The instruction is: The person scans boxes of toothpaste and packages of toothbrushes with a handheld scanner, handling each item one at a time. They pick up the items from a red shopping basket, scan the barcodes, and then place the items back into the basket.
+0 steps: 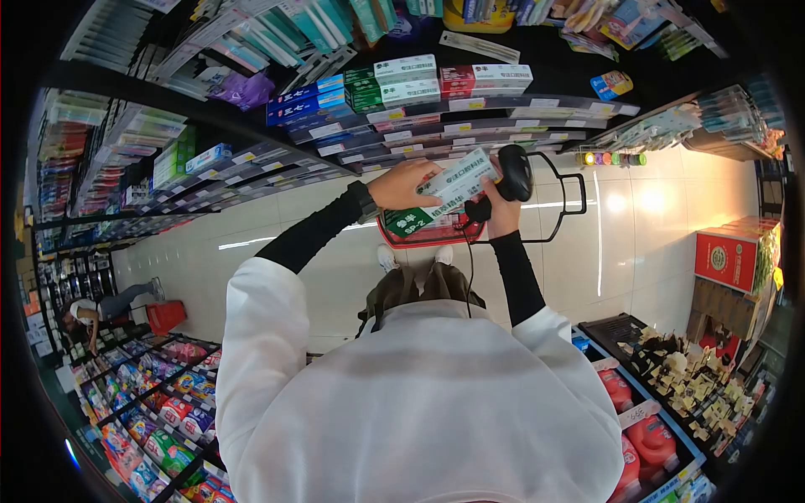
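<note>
Both hands hold a long white and green toothpaste box (464, 178) over a red basket (432, 239) with a dark handle. My left hand (404, 184) is closed around the box's left part, its thumb along the near side. At the box's right end, my right hand (501, 208) grips it with the fingers partly hidden. A black handheld scanner (515, 172) with a cable is beside my right hand, over its fingers. Another green and white box (407, 221) marked SP-2 lies below the held one, partly covered by it.
Ahead, a shelf (570, 102) bears blue boxes (309, 107), green and white boxes (394, 92) and red boxes (485, 80). A person (88, 312) is at the far left beside a red basket (166, 316). Red cartons (729, 258) stand at the right.
</note>
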`<state>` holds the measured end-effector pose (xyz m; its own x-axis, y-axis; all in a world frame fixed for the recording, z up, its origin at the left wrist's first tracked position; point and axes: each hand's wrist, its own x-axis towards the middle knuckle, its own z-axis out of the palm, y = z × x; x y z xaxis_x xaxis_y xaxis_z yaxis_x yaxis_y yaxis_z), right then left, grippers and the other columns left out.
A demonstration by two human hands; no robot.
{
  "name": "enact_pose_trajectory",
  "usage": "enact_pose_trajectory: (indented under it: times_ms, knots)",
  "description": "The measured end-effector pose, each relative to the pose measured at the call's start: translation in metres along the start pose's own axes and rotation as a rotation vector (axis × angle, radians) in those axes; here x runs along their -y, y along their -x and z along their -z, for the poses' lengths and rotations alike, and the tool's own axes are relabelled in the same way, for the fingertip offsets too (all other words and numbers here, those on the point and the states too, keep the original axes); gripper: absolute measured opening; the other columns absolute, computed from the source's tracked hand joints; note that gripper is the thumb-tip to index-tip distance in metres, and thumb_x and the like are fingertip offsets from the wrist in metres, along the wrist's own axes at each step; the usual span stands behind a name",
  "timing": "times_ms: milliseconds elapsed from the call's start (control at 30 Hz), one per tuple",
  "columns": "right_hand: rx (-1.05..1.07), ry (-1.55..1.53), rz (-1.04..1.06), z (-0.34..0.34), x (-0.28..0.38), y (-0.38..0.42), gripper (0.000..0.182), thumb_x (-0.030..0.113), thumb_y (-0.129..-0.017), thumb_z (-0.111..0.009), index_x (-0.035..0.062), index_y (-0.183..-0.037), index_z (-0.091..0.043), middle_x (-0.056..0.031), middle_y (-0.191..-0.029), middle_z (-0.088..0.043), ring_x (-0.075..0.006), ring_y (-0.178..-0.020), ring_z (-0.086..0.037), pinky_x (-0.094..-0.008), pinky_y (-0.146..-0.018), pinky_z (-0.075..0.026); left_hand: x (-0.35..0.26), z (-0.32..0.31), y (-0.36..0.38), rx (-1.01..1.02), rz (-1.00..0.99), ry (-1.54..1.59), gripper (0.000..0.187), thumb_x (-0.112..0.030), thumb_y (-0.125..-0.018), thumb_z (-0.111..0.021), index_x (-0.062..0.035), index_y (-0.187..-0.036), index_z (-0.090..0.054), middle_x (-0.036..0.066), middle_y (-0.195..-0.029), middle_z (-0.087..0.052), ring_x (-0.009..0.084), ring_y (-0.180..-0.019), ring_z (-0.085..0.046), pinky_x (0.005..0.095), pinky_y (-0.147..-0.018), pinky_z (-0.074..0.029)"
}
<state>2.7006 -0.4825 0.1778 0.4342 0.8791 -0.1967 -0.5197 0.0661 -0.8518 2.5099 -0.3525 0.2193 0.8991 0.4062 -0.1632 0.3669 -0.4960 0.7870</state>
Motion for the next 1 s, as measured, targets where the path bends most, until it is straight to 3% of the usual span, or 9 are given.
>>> enact_pose_trajectory:
  times_ms: [167, 233, 300, 367, 400, 433, 533, 733, 1000]
  knots:
    - [-0.132, -0.16, -0.018, 0.009, -0.004, -0.002, 0.049, 0.001, -0.087, -0.06, 0.0047, -0.134, -0.044, -0.0094, -0.129, -0.053, -0.0184, -0.1, -0.06, -0.0324, -0.075, -0.055, 0.032, 0.021, -0.024, -0.115, -0.108, -0.373, 0.049, -0.027, -0.071, -0.075, -0.0029, -0.11, -0.055, 0.016, -0.107, -0.058, 0.0335, -0.095, -0.059, 0.039, -0.079, -0.049]
    - [-0.089, -0.105, -0.055, 0.022, 0.004, 0.003, 0.054, 0.005, -0.091, -0.057, 0.0064, -0.14, -0.035, -0.0103, -0.137, -0.045, -0.0228, -0.114, -0.054, -0.0365, -0.088, -0.05, 0.031, 0.053, -0.035, -0.208, 0.004, -0.536, 0.046, -0.028, -0.075, -0.07, -0.008, -0.113, -0.055, 0.014, -0.109, -0.058, 0.033, -0.105, -0.056, 0.0405, -0.086, -0.048]
    - [-0.108, -0.105, -0.087, 0.041, -0.002, 0.01, 0.053, 0.007, -0.091, -0.057, 0.0076, -0.14, -0.036, -0.0116, -0.136, -0.046, -0.024, -0.112, -0.056, -0.0364, -0.087, -0.05, 0.053, 0.079, -0.047, -0.367, -0.059, -0.689, 0.048, -0.026, -0.076, -0.068, -0.0082, -0.119, -0.054, 0.013, -0.115, -0.058, 0.0319, -0.109, -0.054, 0.04, -0.087, -0.048]
    - [-0.148, -0.056, -0.164, 0.06, -0.007, 0.027, 0.052, 0.008, -0.091, -0.057, 0.0083, -0.139, -0.037, -0.0122, -0.134, -0.048, -0.023, -0.111, -0.057, -0.0359, -0.085, -0.05, 0.076, 0.098, -0.061, -0.398, -0.037, -0.797, 0.049, -0.023, -0.078, -0.067, -0.0082, -0.122, -0.052, 0.014, -0.121, -0.056, 0.0312, -0.111, -0.053, 0.04, -0.089, -0.048]
    - [-0.18, -0.041, -0.168, 0.068, -0.013, 0.034, 0.052, 0.008, -0.091, -0.057, 0.0084, -0.139, -0.038, -0.013, -0.13, -0.052, -0.02, -0.101, -0.06, -0.0333, -0.08, -0.051, 0.089, 0.102, -0.067, -0.401, -0.02, -0.798, 0.051, -0.022, -0.079, -0.067, -0.0093, -0.125, -0.05, 0.014, -0.121, -0.055, 0.0324, -0.113, -0.052, 0.0414, -0.091, -0.046]
    - [-0.193, -0.033, -0.175, 0.078, -0.018, 0.043, 0.052, 0.008, -0.091, -0.057, 0.0084, -0.139, -0.038, -0.013, -0.13, -0.052, -0.02, -0.101, -0.06, -0.0333, -0.08, -0.051, 0.101, 0.103, -0.071, -0.405, 0.0, -0.795, 0.053, -0.02, -0.079, -0.067, -0.0105, -0.128, -0.048, 0.015, -0.121, -0.054, 0.0335, -0.114, -0.05, 0.0427, -0.093, -0.045]
    - [-0.264, 0.052, -0.304, 0.103, -0.024, 0.073, 0.05, 0.008, -0.089, -0.06, 0.008, -0.136, -0.041, -0.013, -0.118, -0.06, -0.0136, -0.076, -0.06, -0.0287, -0.071, -0.052, 0.129, 0.094, -0.077, -0.427, 0.078, -0.818, 0.052, -0.019, -0.08, -0.068, -0.0087, -0.126, -0.048, 0.013, -0.121, -0.053, 0.0322, -0.112, -0.051, 0.0417, -0.089, -0.048]
    - [-0.283, 0.085, -0.368, 0.121, -0.027, 0.098, 0.048, 0.006, -0.086, -0.061, 0.0048, -0.132, -0.045, -0.0122, -0.108, -0.063, -0.0108, -0.066, -0.057, -0.0279, -0.066, -0.051, 0.145, 0.088, -0.083, -0.475, 0.134, -0.883, 0.047, -0.016, -0.075, -0.072, -0.0076, -0.117, -0.051, 0.008, -0.111, -0.055, 0.028, -0.106, -0.055, 0.0401, -0.083, -0.052]
    - [-0.181, 0.152, -0.411, 0.121, -0.037, 0.098, 0.05, 0.007, -0.085, -0.062, 0.0042, -0.132, -0.045, -0.0118, -0.103, -0.065, -0.0112, -0.063, -0.058, -0.028, -0.065, -0.051, 0.16, 0.087, -0.098, -0.492, 0.153, -1.007, 0.049, -0.017, -0.074, -0.073, -0.01, -0.118, -0.052, 0.008, -0.11, -0.056, 0.0265, -0.107, -0.054, 0.0394, -0.082, -0.052]
